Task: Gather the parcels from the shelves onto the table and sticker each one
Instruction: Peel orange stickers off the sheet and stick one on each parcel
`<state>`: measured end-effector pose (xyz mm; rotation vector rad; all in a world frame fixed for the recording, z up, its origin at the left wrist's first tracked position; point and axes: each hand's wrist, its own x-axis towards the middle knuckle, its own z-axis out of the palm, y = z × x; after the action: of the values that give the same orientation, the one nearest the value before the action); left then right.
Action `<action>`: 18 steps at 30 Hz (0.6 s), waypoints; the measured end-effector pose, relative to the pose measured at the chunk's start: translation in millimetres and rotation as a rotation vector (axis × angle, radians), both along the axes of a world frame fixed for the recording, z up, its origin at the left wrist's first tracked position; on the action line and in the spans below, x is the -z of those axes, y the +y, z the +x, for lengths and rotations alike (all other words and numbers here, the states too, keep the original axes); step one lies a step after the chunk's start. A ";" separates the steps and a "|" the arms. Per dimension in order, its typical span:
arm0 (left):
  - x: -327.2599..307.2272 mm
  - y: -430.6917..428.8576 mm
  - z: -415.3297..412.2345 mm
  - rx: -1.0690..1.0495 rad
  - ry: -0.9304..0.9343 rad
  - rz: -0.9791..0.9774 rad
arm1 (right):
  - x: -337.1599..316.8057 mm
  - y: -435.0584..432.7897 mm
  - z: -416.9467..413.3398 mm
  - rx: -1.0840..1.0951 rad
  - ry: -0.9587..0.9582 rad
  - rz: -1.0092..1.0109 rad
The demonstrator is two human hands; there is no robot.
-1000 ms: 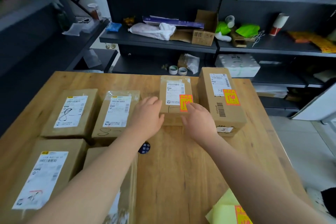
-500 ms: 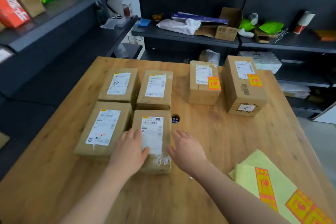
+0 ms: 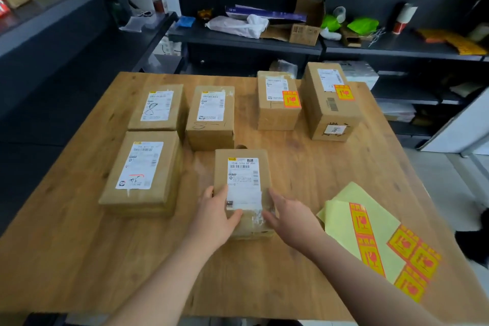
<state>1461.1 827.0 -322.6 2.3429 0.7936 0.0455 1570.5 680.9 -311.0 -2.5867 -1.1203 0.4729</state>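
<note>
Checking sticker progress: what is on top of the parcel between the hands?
The parcel shows only a white shipping label; no orange sticker. The left hand covers its near-left corner.

Two bare forearms reach in from the bottom edge, uncovered along all of their visible length: no sleeve or cuff shows anywhere. The bare left hand [image 3: 215, 216] wears no glove, ring, watch or band, and its wrist is plain. The bare right hand [image 3: 289, 216] is likewise ungloved, with nothing on its fingers or wrist. The fingernails are too small to make out.
</note>
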 end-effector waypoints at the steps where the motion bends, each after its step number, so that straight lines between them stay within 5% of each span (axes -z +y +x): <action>1: 2.6 -7.2 1.2 0.017 0.012 0.023 | 1.1 -8.2 0.4 0.007 -0.008 -0.003; 13: -2.2 -64.4 5.7 0.026 0.172 0.262 | 12.1 -64.6 7.8 -0.020 -0.020 0.047; 18: -13.0 -115.5 28.8 0.136 -0.067 0.320 | 18.2 -114.4 36.9 0.043 -0.055 0.000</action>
<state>1489.8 711.5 -309.6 2.6759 0.6292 0.2048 1607.3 566.5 -329.2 -2.6325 -1.0803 0.3943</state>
